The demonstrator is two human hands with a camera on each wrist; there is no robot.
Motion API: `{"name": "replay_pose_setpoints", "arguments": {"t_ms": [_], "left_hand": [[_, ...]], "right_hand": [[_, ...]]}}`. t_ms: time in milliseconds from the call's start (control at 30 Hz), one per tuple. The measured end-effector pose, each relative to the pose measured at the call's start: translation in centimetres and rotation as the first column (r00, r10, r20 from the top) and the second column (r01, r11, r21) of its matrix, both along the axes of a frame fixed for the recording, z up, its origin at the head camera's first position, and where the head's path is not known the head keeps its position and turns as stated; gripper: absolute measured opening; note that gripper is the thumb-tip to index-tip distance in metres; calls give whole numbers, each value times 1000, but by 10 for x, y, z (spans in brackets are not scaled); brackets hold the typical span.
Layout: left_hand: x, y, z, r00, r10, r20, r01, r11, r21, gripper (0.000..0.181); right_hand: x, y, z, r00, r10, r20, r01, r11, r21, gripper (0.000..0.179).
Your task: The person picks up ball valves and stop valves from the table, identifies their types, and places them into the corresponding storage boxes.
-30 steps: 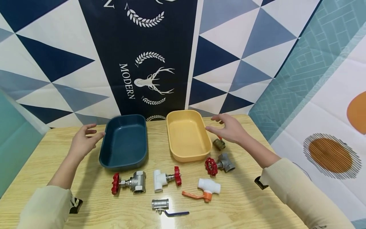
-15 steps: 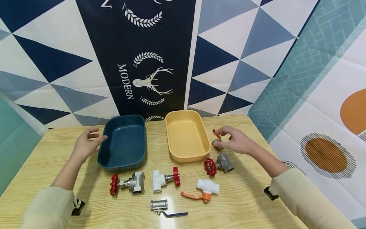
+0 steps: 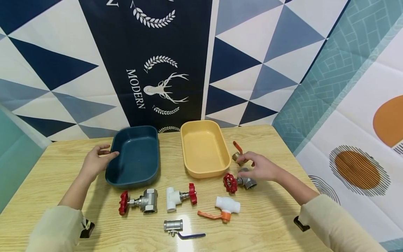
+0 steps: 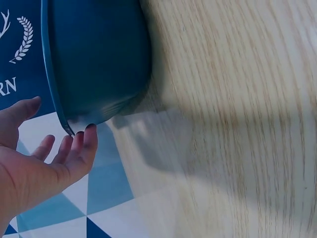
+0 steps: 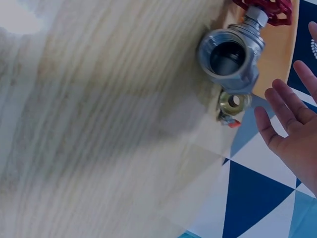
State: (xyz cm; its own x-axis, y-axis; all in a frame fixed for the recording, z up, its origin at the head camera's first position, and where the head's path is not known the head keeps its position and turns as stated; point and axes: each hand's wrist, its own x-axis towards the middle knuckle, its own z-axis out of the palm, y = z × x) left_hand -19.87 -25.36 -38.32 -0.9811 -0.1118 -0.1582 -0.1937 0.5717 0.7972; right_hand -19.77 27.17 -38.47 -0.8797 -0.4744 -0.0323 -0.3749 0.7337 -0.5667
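Dark-blue plastic tray with rounded corners (image 3: 132, 161) stands at the back left of the pale wood-grain table (image 3: 270, 227), its far rim close to the patterned wall. Right of it, a strip of table between, stands a mustard-yellow tray of like shape (image 3: 206, 148). At the blue tray's left rim the left hand (image 3: 96, 161) has its fingers loosely bent and its thumb apart; I cannot tell whether they touch. The right hand (image 3: 259, 166), fingers spread and gripping nothing, hovers above a grey metal valve with a red handwheel (image 3: 249, 183), off the yellow tray's near right corner. Smallest, a brass valve with an orange lever (image 3: 235, 156) lies just beside that tray's right rim, partly hidden by the fingertips.
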Motion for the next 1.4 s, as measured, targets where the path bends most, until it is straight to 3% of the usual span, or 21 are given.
{"name": "replay_pose_setpoints", "arguments": {"t_ms": [433, 700, 1400], "left_hand": [[-2, 0, -9, 999, 26, 27, -26, 1000, 13, 73], [-2, -1, -17, 997, 45, 61, -48, 998, 43, 72], [-2, -1, -29, 997, 74, 17, -74, 997, 28, 56]], "right_hand": [[3, 3, -21, 997, 74, 4, -74, 996, 49, 49], [2, 5, -33, 991, 125, -44, -120, 989, 88, 48], [2, 2, -53, 981, 178, -78, -167, 977, 133, 42]]}}
